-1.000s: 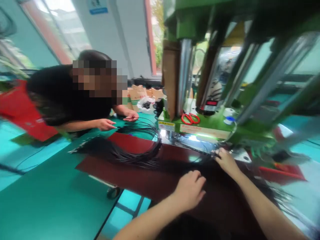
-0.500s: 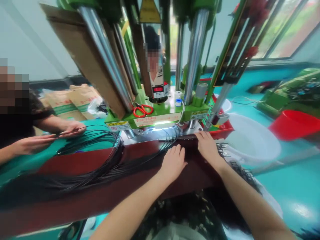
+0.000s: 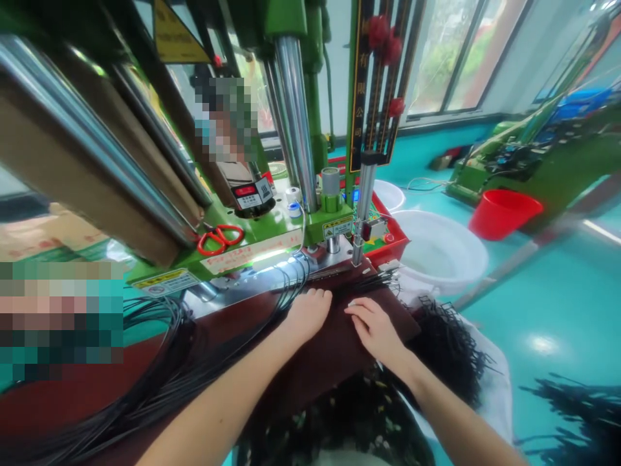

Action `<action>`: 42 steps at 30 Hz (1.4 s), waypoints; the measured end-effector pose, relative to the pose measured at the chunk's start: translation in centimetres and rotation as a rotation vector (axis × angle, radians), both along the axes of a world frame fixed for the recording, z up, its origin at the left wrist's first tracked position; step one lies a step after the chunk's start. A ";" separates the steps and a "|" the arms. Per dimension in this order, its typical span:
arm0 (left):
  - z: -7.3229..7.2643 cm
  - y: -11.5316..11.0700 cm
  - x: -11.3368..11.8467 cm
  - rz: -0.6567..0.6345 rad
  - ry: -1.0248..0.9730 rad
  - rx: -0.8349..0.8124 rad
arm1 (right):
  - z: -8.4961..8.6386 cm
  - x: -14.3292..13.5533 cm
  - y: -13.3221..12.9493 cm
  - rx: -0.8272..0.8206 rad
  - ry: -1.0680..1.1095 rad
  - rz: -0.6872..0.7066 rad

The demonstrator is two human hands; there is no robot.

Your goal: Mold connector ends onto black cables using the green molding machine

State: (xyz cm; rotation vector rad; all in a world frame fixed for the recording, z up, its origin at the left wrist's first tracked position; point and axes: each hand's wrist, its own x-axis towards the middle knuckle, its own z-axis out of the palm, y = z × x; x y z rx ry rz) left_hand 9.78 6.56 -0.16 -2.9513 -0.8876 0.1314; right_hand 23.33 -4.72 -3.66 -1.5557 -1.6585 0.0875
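Observation:
My left hand (image 3: 310, 314) is closed with its fingers curled over the black cables (image 3: 262, 333), at the front of the green press (image 3: 160, 262). Its fingertips are partly hidden. To its right, my right hand (image 3: 376, 327) hovers low over the dark red tabletop (image 3: 310, 382), fingers bent and apart, with nothing plainly held. Just beyond both hands, black cable ends (image 3: 376, 279) lie beside the metal mould plate (image 3: 334, 273). Looped cables stretch from the left across the table to my left hand.
Red-handled scissors (image 3: 220, 239) rest on the press bed. A red control box (image 3: 395, 239) stands right of it. Black pieces are heaped in a white bag (image 3: 502, 395) at the table's right end. Farther off are a white tub (image 3: 466, 259) and a red bucket (image 3: 504, 213).
The view has swung right. My right hand has drawn back from the mould plate toward me. My left hand has curled its fingers more tightly over the cables.

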 end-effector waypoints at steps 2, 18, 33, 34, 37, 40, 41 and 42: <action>0.0 0.0 0.0 0.009 -0.025 0.033 | 0.1 0.0 0.2 -0.017 0.048 0.019; 4.5 -0.8 -2.3 0.059 -0.534 -0.973 | 2.7 -0.9 0.4 -0.194 1.440 0.389; 5.7 -1.2 -3.4 0.152 -0.890 -0.920 | 5.4 2.9 0.4 -0.804 0.688 0.233; 6.2 -1.1 -3.6 0.164 -0.897 -0.980 | 5.6 3.0 0.3 -0.869 0.654 0.335; 7.1 -1.7 -3.8 0.165 -0.895 -1.165 | 6.9 2.5 0.8 -0.564 0.957 0.575; 6.6 -3.6 -4.0 0.197 -0.848 -1.350 | 8.3 1.3 2.0 -0.161 1.359 0.684; 6.0 -4.6 -4.2 0.233 -0.842 -1.409 | 8.6 0.9 2.3 -0.099 1.433 0.690; 5.2 -5.6 -4.5 0.276 -0.839 -1.472 | 8.8 0.6 2.6 -0.085 1.465 0.681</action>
